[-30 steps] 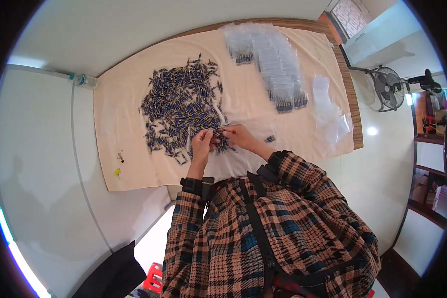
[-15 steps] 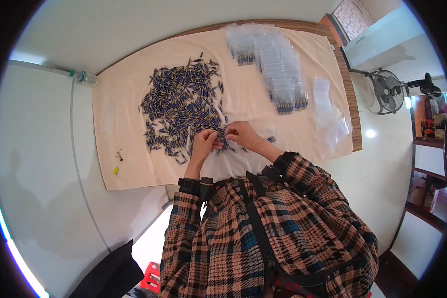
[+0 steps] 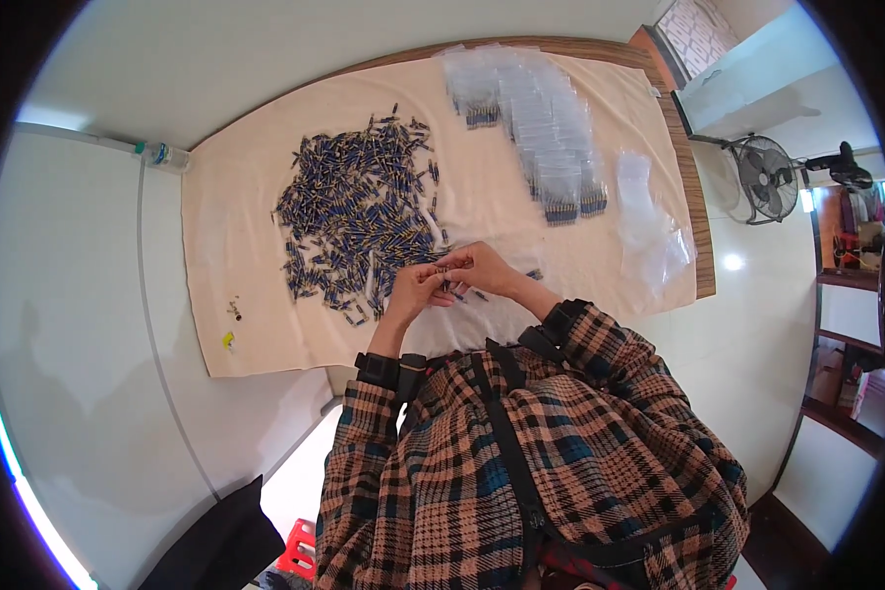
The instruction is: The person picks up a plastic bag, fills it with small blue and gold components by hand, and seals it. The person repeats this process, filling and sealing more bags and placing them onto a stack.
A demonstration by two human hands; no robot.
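From where I stand, the fingertips of both hands come together near the middle of the frame, thumb and forefinger curled inward and nearly touching. Something small and dark shows between them, but whether either pinch is closed on it I cannot tell.

The likeliest candidates are the slim dark-blue cylindrical pieces with gold-coloured ends (image 3: 359, 192), heaped left of centre in the frame, the heap reaching down to the left hand (image 3: 413, 290). I'd judge each one light, stiff and hard to break, though smooth enough to roll or slip. The blue middle seems the place to take hold, with thumb and one fingertip, leaving the ends free.

The left hand angles up and to the right, its back partly turned upward; the right hand (image 3: 482, 268) comes in from the right, wrist bent, knuckles high. Black bands (image 3: 378, 370) circle the wrists, and the brown-and-black plaid sleeves (image 3: 364, 433) run back to the body at the bottom, elbows out.

Around them spreads a cream cloth (image 3: 251, 197). Flat clear plastic bags holding rows of the same pieces (image 3: 551, 128) overlap at upper right, and more clear bags (image 3: 639, 197) lie further right.
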